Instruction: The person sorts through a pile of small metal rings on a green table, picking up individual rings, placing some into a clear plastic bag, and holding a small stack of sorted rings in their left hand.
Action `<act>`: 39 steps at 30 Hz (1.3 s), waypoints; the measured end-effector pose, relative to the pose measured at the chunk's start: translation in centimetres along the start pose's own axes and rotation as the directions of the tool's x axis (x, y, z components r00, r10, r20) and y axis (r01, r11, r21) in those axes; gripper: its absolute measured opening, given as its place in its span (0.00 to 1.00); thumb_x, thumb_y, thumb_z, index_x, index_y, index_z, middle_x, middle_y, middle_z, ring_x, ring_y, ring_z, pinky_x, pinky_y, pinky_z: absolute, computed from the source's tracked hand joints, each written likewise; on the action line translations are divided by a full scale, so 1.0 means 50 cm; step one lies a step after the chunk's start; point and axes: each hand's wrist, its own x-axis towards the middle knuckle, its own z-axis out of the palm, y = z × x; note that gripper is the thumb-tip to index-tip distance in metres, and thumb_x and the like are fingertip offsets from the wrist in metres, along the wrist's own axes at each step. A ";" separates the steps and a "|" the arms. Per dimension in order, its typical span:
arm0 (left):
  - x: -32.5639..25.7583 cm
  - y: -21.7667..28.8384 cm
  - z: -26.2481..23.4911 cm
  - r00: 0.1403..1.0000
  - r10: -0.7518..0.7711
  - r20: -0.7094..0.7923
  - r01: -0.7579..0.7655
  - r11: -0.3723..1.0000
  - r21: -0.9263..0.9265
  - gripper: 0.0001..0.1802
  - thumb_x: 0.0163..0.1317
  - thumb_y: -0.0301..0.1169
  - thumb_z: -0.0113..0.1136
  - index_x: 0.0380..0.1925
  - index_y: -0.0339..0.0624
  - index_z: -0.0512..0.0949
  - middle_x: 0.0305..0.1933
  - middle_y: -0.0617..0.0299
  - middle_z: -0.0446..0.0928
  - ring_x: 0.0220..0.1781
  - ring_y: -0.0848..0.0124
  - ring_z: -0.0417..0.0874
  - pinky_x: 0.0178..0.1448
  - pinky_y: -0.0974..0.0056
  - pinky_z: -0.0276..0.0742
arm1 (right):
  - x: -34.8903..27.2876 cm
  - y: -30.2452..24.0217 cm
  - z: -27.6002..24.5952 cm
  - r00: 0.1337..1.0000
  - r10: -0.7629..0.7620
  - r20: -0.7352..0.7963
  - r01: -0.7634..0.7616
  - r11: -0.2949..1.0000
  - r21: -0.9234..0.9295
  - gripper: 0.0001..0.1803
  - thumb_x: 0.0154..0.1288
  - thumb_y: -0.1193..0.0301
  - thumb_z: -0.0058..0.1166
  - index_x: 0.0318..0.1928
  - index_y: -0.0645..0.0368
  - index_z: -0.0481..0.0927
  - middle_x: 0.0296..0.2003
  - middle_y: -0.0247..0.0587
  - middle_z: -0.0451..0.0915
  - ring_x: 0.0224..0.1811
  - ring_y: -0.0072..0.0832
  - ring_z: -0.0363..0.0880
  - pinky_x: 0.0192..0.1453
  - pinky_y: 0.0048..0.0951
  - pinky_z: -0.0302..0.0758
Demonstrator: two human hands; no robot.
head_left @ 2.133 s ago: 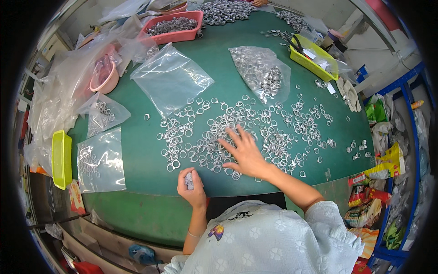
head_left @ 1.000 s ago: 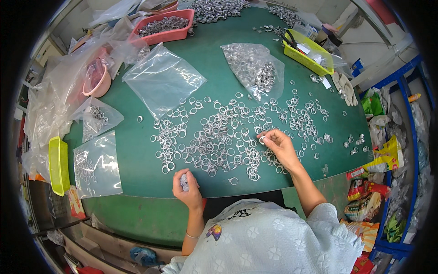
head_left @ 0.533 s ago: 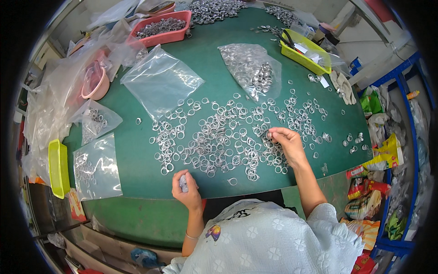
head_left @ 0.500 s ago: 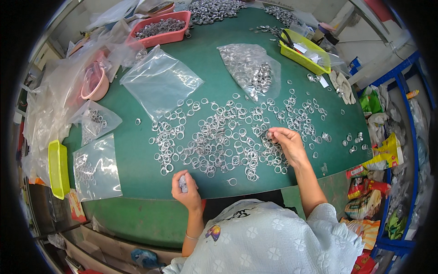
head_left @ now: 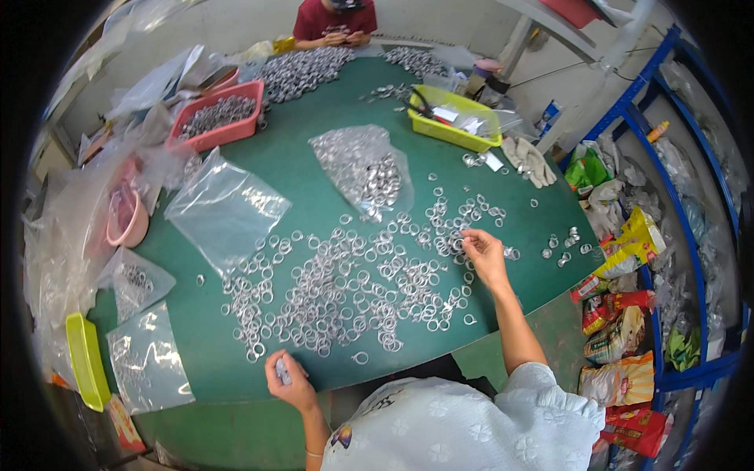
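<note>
Many small silvery metal rings [head_left: 314, 302], some with a short tab, lie loosely spread over the green table. At its near edge my left hand [head_left: 289, 380] is curled around a small bunch of metal rings [head_left: 283, 372], partly hidden by the fingers. To the right, my right hand [head_left: 485, 256] reaches over the right part of the spread with thumb and forefinger pinched together. Silvery metal shows at those fingertips, apparently rings, though how many is unclear. Beyond the spread lies a clear plastic bag [head_left: 363, 169] of rings, and left of it a flat clear bag [head_left: 224, 208].
A red basket [head_left: 255, 110] of metal parts and a yellow-green basket [head_left: 455, 137] stand farther back. White gloves [head_left: 528, 161] lie at the right edge. Another person [head_left: 334, 27] works across the table. A blue shelf rack [head_left: 648, 133] stands right.
The view has shifted, bringing the other person into sight. My right hand has moved farther right and away over the rings. My left hand stays closed at the near edge.
</note>
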 end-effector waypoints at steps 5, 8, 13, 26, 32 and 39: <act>0.001 -0.003 0.023 1.000 0.025 0.011 -0.025 0.998 0.055 0.05 0.65 0.26 0.52 0.36 0.35 0.73 0.20 0.66 0.67 0.16 0.82 0.63 0.18 0.76 0.58 | 0.153 0.062 -0.140 0.983 0.054 -0.177 -0.040 0.996 0.082 0.07 0.59 0.80 0.54 0.38 0.66 0.80 0.27 0.34 0.79 0.26 0.18 0.76 0.26 0.20 0.74; -0.001 0.000 0.020 0.999 0.037 0.005 -0.037 0.998 0.050 0.05 0.65 0.27 0.52 0.37 0.36 0.73 0.21 0.65 0.68 0.16 0.82 0.64 0.18 0.76 0.58 | 0.247 0.090 -0.188 0.941 0.197 -0.275 -0.151 0.972 0.179 0.07 0.60 0.79 0.54 0.39 0.67 0.79 0.31 0.35 0.79 0.30 0.20 0.77 0.31 0.21 0.76; 0.001 0.007 0.025 0.998 0.067 -0.023 -0.065 0.995 0.078 0.04 0.64 0.25 0.53 0.35 0.34 0.73 0.20 0.65 0.68 0.14 0.82 0.63 0.17 0.76 0.57 | 0.325 0.196 -0.205 0.895 0.047 -0.443 -0.214 0.918 -0.334 0.09 0.55 0.78 0.57 0.38 0.65 0.81 0.32 0.42 0.81 0.32 0.36 0.80 0.41 0.32 0.78; 0.000 0.004 0.026 0.999 0.037 0.031 -0.041 0.989 0.140 0.07 0.67 0.30 0.51 0.37 0.36 0.71 0.21 0.67 0.65 0.17 0.82 0.63 0.18 0.76 0.55 | 0.196 0.135 -0.100 0.993 -0.108 -0.049 0.036 0.667 -0.744 0.25 0.62 0.50 0.48 0.49 0.56 0.78 0.55 0.51 0.71 0.60 0.45 0.66 0.61 0.47 0.64; -0.002 0.015 0.032 1.000 0.020 0.001 -0.020 0.989 0.147 0.08 0.67 0.31 0.52 0.37 0.36 0.71 0.19 0.67 0.64 0.16 0.81 0.62 0.19 0.75 0.55 | 0.030 0.025 0.044 0.904 -0.009 0.428 0.317 0.687 -0.654 0.36 0.64 0.43 0.42 0.64 0.53 0.63 0.66 0.55 0.54 0.71 0.53 0.46 0.69 0.59 0.46; 0.003 0.002 0.025 1.000 -0.001 -0.007 0.002 0.990 0.142 0.05 0.65 0.27 0.52 0.36 0.36 0.72 0.23 0.69 0.65 0.19 0.83 0.62 0.20 0.77 0.55 | -0.111 -0.052 0.067 0.682 -0.183 0.708 0.536 0.784 -0.313 0.31 0.61 0.55 0.54 0.62 0.55 0.66 0.65 0.51 0.57 0.70 0.46 0.50 0.68 0.59 0.48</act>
